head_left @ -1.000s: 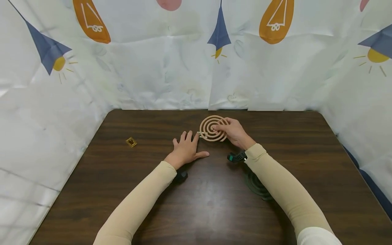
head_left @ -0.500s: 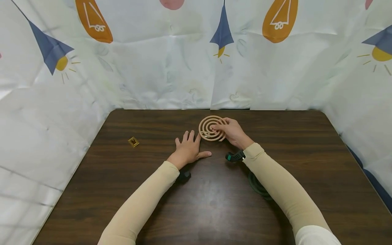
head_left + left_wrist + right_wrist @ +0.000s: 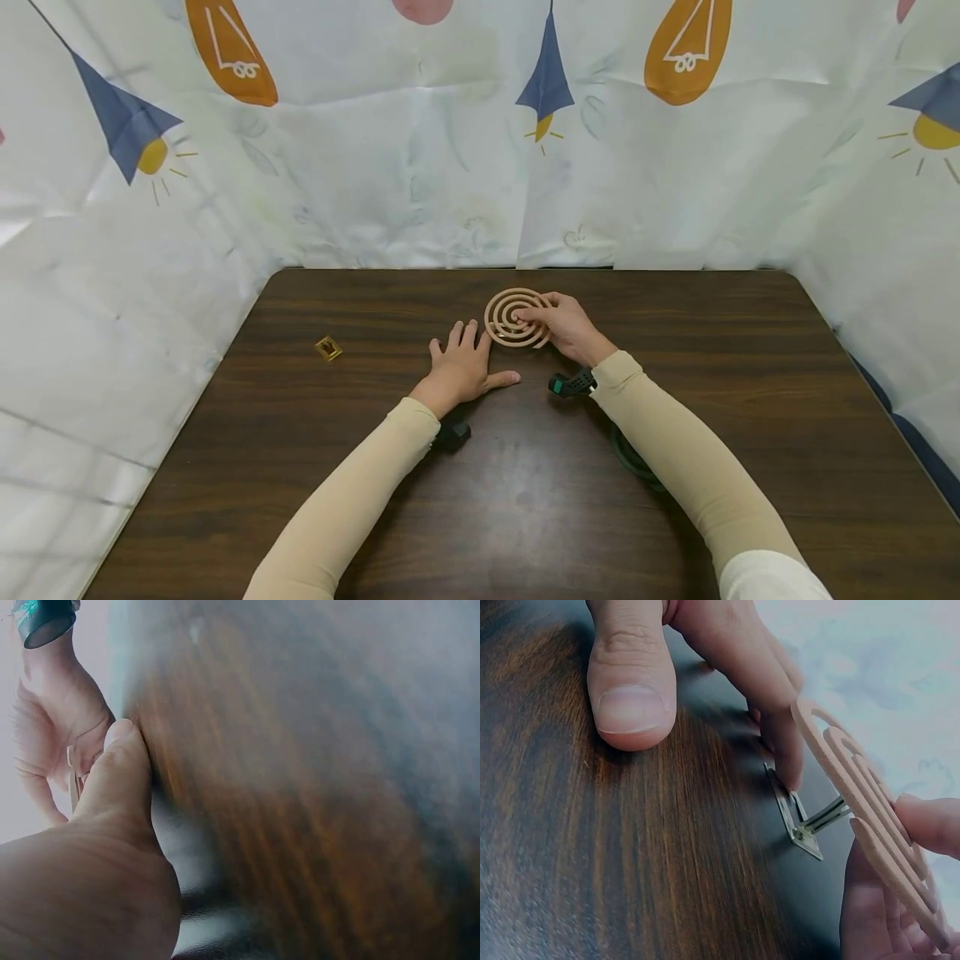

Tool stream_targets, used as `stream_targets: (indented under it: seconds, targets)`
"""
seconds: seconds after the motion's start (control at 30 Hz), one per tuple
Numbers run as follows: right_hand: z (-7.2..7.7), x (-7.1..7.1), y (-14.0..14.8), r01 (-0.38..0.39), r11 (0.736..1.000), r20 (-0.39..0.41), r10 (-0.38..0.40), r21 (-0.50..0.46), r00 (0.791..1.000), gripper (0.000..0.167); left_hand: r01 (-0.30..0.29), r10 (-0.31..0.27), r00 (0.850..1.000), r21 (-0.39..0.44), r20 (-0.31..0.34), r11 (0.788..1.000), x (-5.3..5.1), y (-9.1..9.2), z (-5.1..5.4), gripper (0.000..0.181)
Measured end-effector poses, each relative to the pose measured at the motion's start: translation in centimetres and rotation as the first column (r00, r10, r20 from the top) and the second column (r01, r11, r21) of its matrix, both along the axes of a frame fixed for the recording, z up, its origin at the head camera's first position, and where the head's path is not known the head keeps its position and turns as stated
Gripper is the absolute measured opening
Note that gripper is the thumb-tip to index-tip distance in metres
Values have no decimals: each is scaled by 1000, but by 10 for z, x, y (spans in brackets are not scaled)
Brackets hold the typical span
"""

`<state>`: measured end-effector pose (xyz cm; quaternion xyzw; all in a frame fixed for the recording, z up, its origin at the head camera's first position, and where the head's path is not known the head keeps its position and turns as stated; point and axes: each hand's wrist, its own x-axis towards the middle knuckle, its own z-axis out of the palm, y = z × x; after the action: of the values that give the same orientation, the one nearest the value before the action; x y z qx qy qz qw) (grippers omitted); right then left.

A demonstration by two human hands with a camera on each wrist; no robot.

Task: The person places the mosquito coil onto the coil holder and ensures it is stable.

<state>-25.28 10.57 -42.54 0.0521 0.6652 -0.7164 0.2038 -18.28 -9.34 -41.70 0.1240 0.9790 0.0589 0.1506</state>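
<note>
Tan spiral coil [image 3: 870, 814], pinched by the right hand [image 3: 573, 328], overhangs a thin metal stand [image 3: 807, 843], left hand [image 3: 461, 367] spread

Two hands up, the left hand [image 3: 459, 367] and the right hand [image 3: 573, 329], over one bench [image 3: 510, 517]! Coils, two: a tan coil [image 3: 874, 825] in the right hand, a green coil [image 3: 627, 458] behind that hand. Metal stands, two: a gold stand [image 3: 328, 348] left of the left hand, another stand [image 3: 801, 836] right at it. Wrist devices [image 3: 572, 383], two. Beyond both hands, three printed blue lamps [image 3: 545, 71], two orange bulbs [image 3: 686, 50]!
</note>
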Motion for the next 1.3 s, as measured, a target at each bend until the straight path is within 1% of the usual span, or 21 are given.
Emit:
stream_targets:
  seconds: [0.13,0.43,0.63,0.7,0.83,0.97,1.07,1.27,1.3]
  targets:
    - [0,1,0,-2,1000,2,2,15,1000,53,7,-7,1000,-1,-9,1000,-1,0,-2,101]
    - [-2,-1,-2,-18,1000,8,18,7,1000,55,5,-5,1000,-13,-6,1000,-1,-1,-3,101]
    - [-3,-3,-1,2,999,17,-1,-45,1000,48,8,-8,1000,-24,-2,1000,-2,-1,-4,101]
    - [-3,-4,-1,5,998,18,-4,-61,1000,47,11,-11,1000,-31,-2,999,-3,-1,-5,101]
    - [-3,-4,-3,-1,998,29,3,-56,1000,49,15,-16,1000,-37,-10,999,-2,0,-5,101]
    - [-4,-3,-5,12,999,47,-10,-48,999,50,17,-18,1000,-35,-15,999,-2,-1,-5,101]
    - [-5,-2,-6,18,999,49,-16,-44,999,50,14,-14,1000,-36,-10,999,-3,-1,-6,101]
    - [-4,-1,-8,15,1000,43,-14,-19,999,52,5,-3,999,-50,38,999,-7,0,-8,103]
    - [-4,0,-8,15,1000,43,-15,-16,999,51,6,-4,999,-52,37,999,-6,0,-8,102]
